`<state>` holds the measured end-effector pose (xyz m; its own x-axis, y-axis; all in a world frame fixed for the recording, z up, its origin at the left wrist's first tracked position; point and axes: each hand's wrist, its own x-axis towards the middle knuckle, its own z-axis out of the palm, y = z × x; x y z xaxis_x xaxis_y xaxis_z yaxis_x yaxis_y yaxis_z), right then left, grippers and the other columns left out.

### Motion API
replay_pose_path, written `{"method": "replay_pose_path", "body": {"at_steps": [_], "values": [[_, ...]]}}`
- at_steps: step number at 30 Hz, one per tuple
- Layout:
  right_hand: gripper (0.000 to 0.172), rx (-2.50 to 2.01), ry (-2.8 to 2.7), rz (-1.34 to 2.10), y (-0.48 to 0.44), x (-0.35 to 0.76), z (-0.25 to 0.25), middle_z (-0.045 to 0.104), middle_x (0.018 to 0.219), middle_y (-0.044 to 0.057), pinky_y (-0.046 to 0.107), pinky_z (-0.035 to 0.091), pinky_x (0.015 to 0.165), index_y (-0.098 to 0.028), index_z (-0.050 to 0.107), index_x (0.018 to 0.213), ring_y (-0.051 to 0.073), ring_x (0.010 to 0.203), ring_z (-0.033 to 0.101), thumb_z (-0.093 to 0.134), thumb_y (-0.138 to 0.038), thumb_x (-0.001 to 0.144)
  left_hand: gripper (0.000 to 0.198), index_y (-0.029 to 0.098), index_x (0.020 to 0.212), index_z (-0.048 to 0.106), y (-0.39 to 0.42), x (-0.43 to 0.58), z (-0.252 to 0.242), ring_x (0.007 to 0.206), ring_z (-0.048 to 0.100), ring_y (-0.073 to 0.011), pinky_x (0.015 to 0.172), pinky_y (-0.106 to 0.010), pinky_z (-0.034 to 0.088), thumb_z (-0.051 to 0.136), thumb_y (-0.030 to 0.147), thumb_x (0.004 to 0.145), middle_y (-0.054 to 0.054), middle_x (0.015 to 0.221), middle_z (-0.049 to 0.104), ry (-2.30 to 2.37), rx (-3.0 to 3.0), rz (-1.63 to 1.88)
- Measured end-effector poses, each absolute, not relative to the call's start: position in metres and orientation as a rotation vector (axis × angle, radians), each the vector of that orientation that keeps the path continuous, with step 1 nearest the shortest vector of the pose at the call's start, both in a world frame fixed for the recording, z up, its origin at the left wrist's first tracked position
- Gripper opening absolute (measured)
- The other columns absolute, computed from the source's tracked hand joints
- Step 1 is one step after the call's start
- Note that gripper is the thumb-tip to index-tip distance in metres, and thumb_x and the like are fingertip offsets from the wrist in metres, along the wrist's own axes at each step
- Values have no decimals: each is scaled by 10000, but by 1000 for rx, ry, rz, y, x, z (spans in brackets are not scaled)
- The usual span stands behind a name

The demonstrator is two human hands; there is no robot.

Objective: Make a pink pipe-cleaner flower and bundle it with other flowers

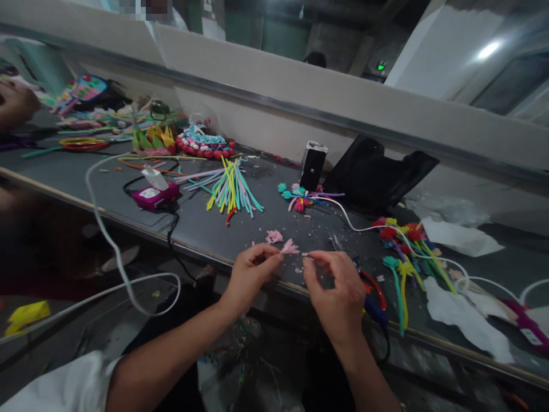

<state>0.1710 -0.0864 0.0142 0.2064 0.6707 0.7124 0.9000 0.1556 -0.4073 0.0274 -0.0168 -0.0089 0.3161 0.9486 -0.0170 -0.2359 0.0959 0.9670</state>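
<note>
On the left hand (pixel 253 272), thumb and index clamp the base of a pink tuft (pixel 290 247) above the bench (pixel 199 229); on the right hand (pixel 338 283), thumb and index nearly meet at a scrap (pixel 305 254) (firm grip cannot be told). The step in hand appears to be close fingerwork on the tuft, beside a pink cluster (pixel 274 236); the next move calls for a steady left pinch.
</note>
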Motion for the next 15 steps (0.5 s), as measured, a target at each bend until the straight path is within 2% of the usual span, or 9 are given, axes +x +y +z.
{"method": "replay_pose_path", "body": {"at_steps": [8,11,15], "values": [[114,-1686,-1638,-223,-70,161,1,639,821,27,290,448,737,-205,631,874,169,791,580,521,-221,900,185,166,725,616,1,8,-2,472,413,-57,441,-191,274,732,308,712,52,568,534,809,870,1123],[118,-1775,-1683,-335,-70,165,0,657,870,46,319,450,784,-195,626,926,200,854,587,521,-221,880,196,162,697,600,0,4,-1,455,369,-49,418,-188,220,730,307,714,52,548,514,814,852,1083],[267,-1980,-1629,-539,-88,200,4,674,968,111,391,457,804,-157,604,1063,268,896,593,496,-252,838,189,158,682,592,-2,1,0,419,261,-34,406,-200,145,711,296,730,74,500,430,773,846,1077]]}}
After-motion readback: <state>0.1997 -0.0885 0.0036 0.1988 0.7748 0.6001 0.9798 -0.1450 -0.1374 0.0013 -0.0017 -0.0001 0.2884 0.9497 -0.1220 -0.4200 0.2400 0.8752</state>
